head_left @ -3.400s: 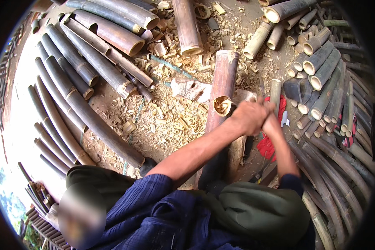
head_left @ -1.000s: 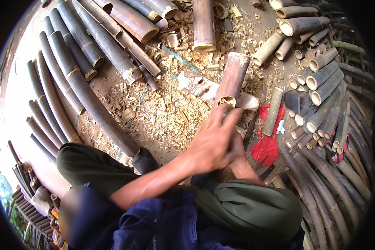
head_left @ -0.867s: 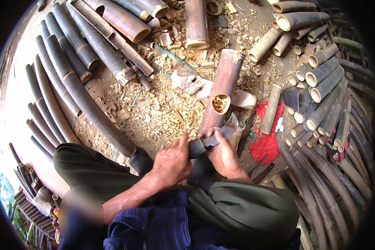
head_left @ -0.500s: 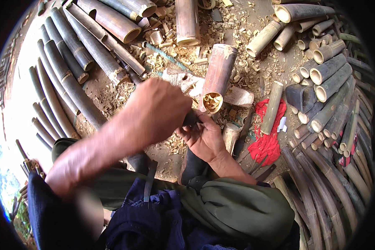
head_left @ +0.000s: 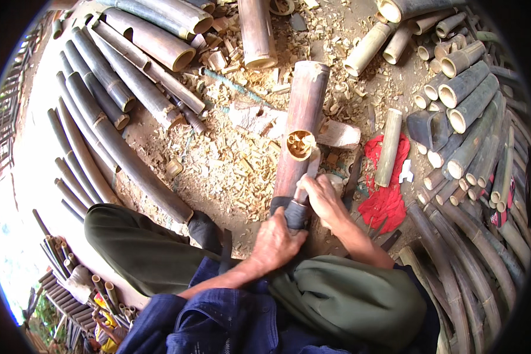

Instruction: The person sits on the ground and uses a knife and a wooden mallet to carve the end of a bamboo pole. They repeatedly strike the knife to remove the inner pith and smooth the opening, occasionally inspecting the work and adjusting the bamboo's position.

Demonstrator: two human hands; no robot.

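Observation:
My left hand (head_left: pixel 275 239) is closed round the dark, wrapped handle of a knife (head_left: pixel 314 165), low in front of my body. My right hand (head_left: pixel 323 200) has its fingers pressed together on the blade, whose tip points away from me. Just beyond lies a thick brown bamboo tube (head_left: pixel 308 94) with a round opening in its side. Curled pale shavings (head_left: pixel 301 143) fill that opening. The tube rests across a pale wooden block (head_left: pixel 341 135), and its near end lies close to my dark-covered foot, partly hidden by the knife and hands.
Wood chips (head_left: pixel 218 171) cover the ground. Long dark bamboo poles (head_left: pixel 124 153) lie at the left, with cut tubes (head_left: pixel 469 112) piled at the right. A red cloth (head_left: pixel 383 206) lies under a short bamboo piece (head_left: pixel 389 147). Another thick tube (head_left: pixel 256 32) lies at the far side.
My left hand has come down and back toward my body, now on the knife handle. The right hand has shifted right and onto the blade. The view has shifted slightly.

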